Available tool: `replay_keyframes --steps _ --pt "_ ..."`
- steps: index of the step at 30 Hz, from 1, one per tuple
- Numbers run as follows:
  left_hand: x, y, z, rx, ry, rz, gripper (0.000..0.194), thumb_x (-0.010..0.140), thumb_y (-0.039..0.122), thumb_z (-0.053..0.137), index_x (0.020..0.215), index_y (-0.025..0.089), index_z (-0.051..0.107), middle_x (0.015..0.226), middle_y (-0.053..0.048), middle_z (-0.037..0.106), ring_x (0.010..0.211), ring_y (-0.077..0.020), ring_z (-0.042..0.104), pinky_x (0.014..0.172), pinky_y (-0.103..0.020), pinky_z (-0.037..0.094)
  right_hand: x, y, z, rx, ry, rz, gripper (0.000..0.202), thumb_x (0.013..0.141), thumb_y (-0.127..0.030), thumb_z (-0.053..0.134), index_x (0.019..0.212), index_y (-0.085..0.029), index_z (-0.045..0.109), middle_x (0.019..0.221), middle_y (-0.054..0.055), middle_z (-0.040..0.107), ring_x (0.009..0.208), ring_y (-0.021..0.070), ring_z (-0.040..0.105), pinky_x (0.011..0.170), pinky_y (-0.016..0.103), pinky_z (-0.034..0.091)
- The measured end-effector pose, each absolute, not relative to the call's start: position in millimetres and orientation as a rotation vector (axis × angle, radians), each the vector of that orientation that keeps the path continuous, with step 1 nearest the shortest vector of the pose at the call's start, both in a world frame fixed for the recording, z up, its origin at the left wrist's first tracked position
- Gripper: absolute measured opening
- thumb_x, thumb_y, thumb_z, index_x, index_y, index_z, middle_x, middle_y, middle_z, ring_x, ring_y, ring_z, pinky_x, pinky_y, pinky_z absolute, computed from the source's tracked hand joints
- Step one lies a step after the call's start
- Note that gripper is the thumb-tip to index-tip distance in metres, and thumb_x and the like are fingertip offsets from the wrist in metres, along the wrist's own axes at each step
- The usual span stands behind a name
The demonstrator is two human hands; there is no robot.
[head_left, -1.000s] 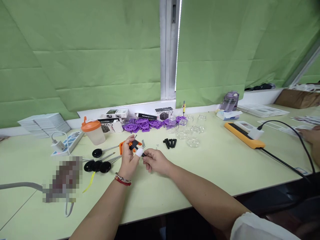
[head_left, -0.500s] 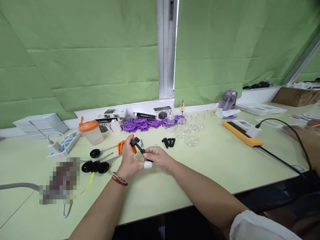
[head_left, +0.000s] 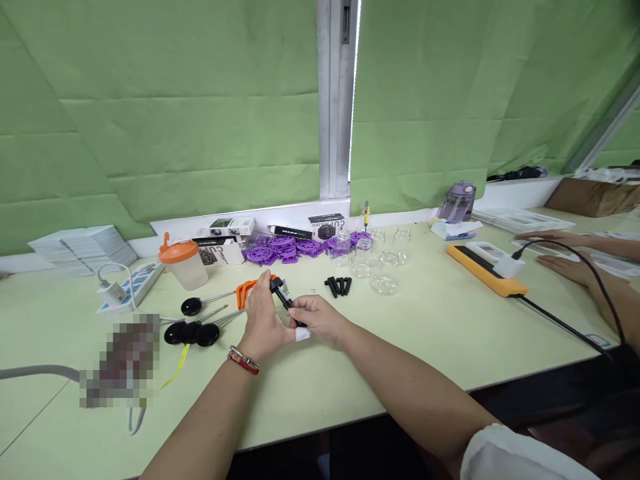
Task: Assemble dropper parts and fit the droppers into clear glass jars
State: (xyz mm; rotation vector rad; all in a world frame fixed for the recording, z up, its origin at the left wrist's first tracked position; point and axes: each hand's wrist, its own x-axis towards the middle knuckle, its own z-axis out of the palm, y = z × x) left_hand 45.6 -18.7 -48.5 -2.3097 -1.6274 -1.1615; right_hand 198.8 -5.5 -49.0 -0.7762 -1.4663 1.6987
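Note:
Between my two hands is a slim black plastic handle piece (head_left: 287, 301) with a wider head, tilted over the table. My left hand (head_left: 263, 322) is curled around its upper end, with a white wrap on the thumb. My right hand (head_left: 320, 319) pinches the lower end, which the fingers partly hide. Just beyond my left fingers lie orange plastic parts (head_left: 244, 293). Several short black handle pieces (head_left: 339, 287) lie on the table past my right hand. To the left are black round knobs (head_left: 192, 333) on thin metal rods.
Several clear glass cups (head_left: 384, 283) and purple plastic parts (head_left: 283, 249) stand farther back, before cup holder boxes (head_left: 223, 252). An orange-lidded shaker (head_left: 186, 270) stands left, a yellow power strip (head_left: 485, 270) right. A co-worker's hands (head_left: 570, 267) rest over papers at far right.
The black handle piece has turned more upright, and my left fingers have closed farther over its head. Both hands have shifted slightly right. The co-worker's hands have spread over the papers.

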Motion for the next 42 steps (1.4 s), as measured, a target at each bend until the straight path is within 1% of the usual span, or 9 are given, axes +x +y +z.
replay_keyframes --steps 4,8,13,16,20,26,30,34,42 --pt "49 -22 -46 -2.325 -1.641 -1.083 0.12 0.048 0.035 0.07 0.146 0.012 0.006 0.145 -0.022 0.025 0.132 -0.0416 0.027 0.103 -0.058 0.025 199 -7 -49 -0.782 -1.462 1.719 0.03 0.071 -0.042 0.068 0.07 -0.014 0.056 0.06 -0.001 0.058 0.049 0.0082 0.046 0.047 0.022 0.033" --pt "52 -25 -44 -2.323 -1.678 -1.044 0.119 0.046 0.035 0.071 0.146 0.012 0.01 0.145 -0.022 0.024 0.129 -0.0421 0.029 0.102 -0.056 0.027 197 -7 -51 -0.783 -1.449 1.735 0.03 0.071 -0.043 0.067 0.068 -0.014 0.056 0.059 -0.001 0.058 0.048 0.0077 0.045 0.046 0.022 0.032" --pt "53 -27 -44 -2.327 -1.672 -1.042 0.115 0.048 0.043 0.072 0.144 0.014 0.016 0.142 -0.021 0.028 0.128 -0.0413 0.03 0.101 -0.056 0.026 196 -8 -50 -0.79 -1.456 1.729 0.029 0.071 -0.041 0.068 0.069 -0.014 0.057 0.059 -0.001 0.058 0.049 0.008 0.046 0.048 0.022 0.033" --pt "53 -27 -43 -2.33 -1.628 -1.055 0.111 0.048 0.048 0.072 0.141 0.014 0.022 0.138 -0.02 0.034 0.126 -0.0397 0.034 0.102 -0.055 0.026 196 -8 -48 -0.793 -1.483 1.712 0.029 0.07 -0.04 0.068 0.069 -0.013 0.057 0.059 -0.001 0.058 0.05 0.0083 0.047 0.049 0.022 0.034" --pt "52 -27 -42 -2.34 -1.574 -1.087 0.102 0.047 0.047 0.073 0.135 0.015 0.03 0.132 -0.018 0.041 0.121 -0.0379 0.041 0.102 -0.053 0.026 197 -8 -48 -0.812 -1.496 1.715 0.029 0.069 -0.04 0.069 0.069 -0.013 0.057 0.059 -0.001 0.059 0.051 0.0083 0.048 0.049 0.022 0.034" --pt "50 -26 -40 -2.353 -1.554 -1.139 0.095 0.046 0.047 0.073 0.127 0.017 0.034 0.124 -0.015 0.047 0.114 -0.0363 0.046 0.1 -0.052 0.029 199 -7 -50 -0.775 -1.476 1.757 0.034 0.068 -0.045 0.07 0.069 -0.014 0.058 0.06 0.0 0.059 0.05 0.0085 0.047 0.049 0.022 0.033" --pt "50 -26 -40 -2.408 -1.521 -1.222 0.09 0.048 0.044 0.073 0.125 0.017 0.034 0.12 -0.014 0.047 0.11 -0.0334 0.048 0.095 -0.048 0.036 199 -6 -51 -0.754 -1.45 1.778 0.038 0.067 -0.05 0.07 0.071 -0.013 0.059 0.06 0.0 0.059 0.05 0.0086 0.048 0.049 0.022 0.034" --pt "50 -27 -40 -2.456 -1.537 -1.242 0.087 0.051 0.041 0.072 0.125 0.015 0.034 0.117 -0.013 0.046 0.106 -0.0296 0.049 0.091 -0.043 0.042 199 -5 -54 -0.768 -1.435 1.782 0.039 0.067 -0.05 0.071 0.071 -0.012 0.06 0.06 0.0 0.06 0.051 0.0088 0.049 0.051 0.022 0.036" --pt "53 -30 -37 -2.456 -1.599 -1.223 0.085 0.05 0.037 0.072 0.125 0.015 0.036 0.114 -0.012 0.049 0.107 -0.0298 0.048 0.092 -0.045 0.042 199 -5 -55 -0.762 -1.454 1.806 0.042 0.065 -0.052 0.072 0.068 -0.013 0.057 0.059 -0.001 0.059 0.051 0.0084 0.048 0.05 0.022 0.035"
